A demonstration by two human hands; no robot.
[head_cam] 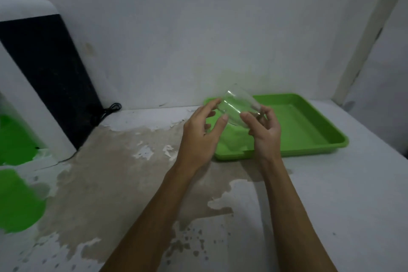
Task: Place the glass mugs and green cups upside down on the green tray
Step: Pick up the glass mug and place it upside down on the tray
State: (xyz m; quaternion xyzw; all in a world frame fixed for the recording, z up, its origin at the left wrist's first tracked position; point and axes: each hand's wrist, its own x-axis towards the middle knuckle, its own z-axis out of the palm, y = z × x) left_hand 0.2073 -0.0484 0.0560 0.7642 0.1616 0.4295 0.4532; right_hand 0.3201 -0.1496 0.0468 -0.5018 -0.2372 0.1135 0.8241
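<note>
A clear glass mug (239,107) is tilted on its side in the air over the left part of the green tray (309,121). My left hand (199,134) touches its left end with fingers and thumb. My right hand (263,131) grips its right end, fingers curled around the glass. The tray lies on the counter against the back wall and nothing stands in it. Blurred green shapes (17,201) at the far left edge may be green cups; I cannot tell their form.
A white and black appliance (44,77) leans at the left with a black cable (108,110) beside it. The counter surface (123,172) is white with worn brown patches. A wall stands close behind the tray, and a corner post rises at the right.
</note>
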